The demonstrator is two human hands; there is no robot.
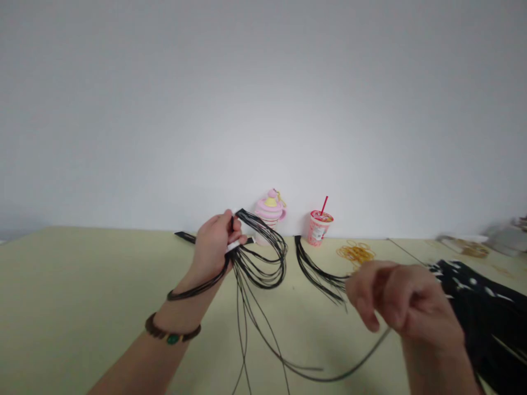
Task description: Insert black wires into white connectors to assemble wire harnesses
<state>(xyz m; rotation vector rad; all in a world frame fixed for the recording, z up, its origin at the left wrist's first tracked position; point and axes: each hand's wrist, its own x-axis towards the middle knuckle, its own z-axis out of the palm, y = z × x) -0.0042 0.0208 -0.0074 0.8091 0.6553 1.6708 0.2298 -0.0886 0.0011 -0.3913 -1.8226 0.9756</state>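
My left hand [214, 241] is closed around a bundle of thin black cords [272, 274], which loops out to the right and trails down over the table. A white strip [234, 245] shows at the fingers, and some cords curve back over the wrist. Slightly blurred, my right hand [405, 299] has curled fingers at the right. One long cord [349, 376] sweeps up from the bundle and disappears behind this hand, which seems to grip it; the contact itself is hidden. Another black cord bundle [315, 269] lies on the table between my hands.
Against the wall stand a pink lidded cup [270, 211] and a small pink-and-white cup [319, 227] with a red straw. Yellow rubber bands [356, 252] lie to their right. A black pile with white pieces [489, 307] covers the right side of the pale table [82, 307].
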